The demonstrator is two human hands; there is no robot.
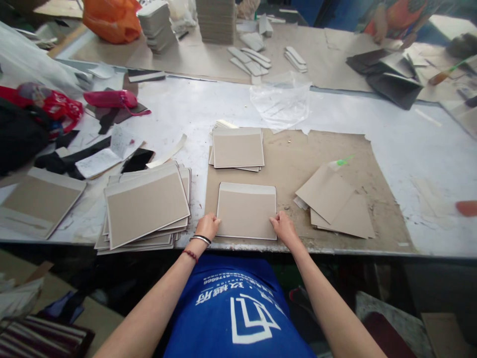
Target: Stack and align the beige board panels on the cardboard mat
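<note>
A rectangular tan board panel [246,211] with a pale strip along its far edge and a thin dark border lies flat in front of me. My left hand [209,226] is closed at its left edge and my right hand [282,228] is closed at its right edge, fingertips pinching the sides. Just beyond lies a small stack of similar panels [238,148]. Left of my left hand is a larger stack of panels [147,206]. Several plain tan boards [328,194] lie loosely to the right of my right hand.
A brown work sheet [335,149] covers part of the white table [421,149]. A clear plastic bag [281,102] lies beyond it. Bags, a pink pouch [112,98] and scraps sit at left. Another person's hands [380,30] are near dark folded pieces [391,74] at far right.
</note>
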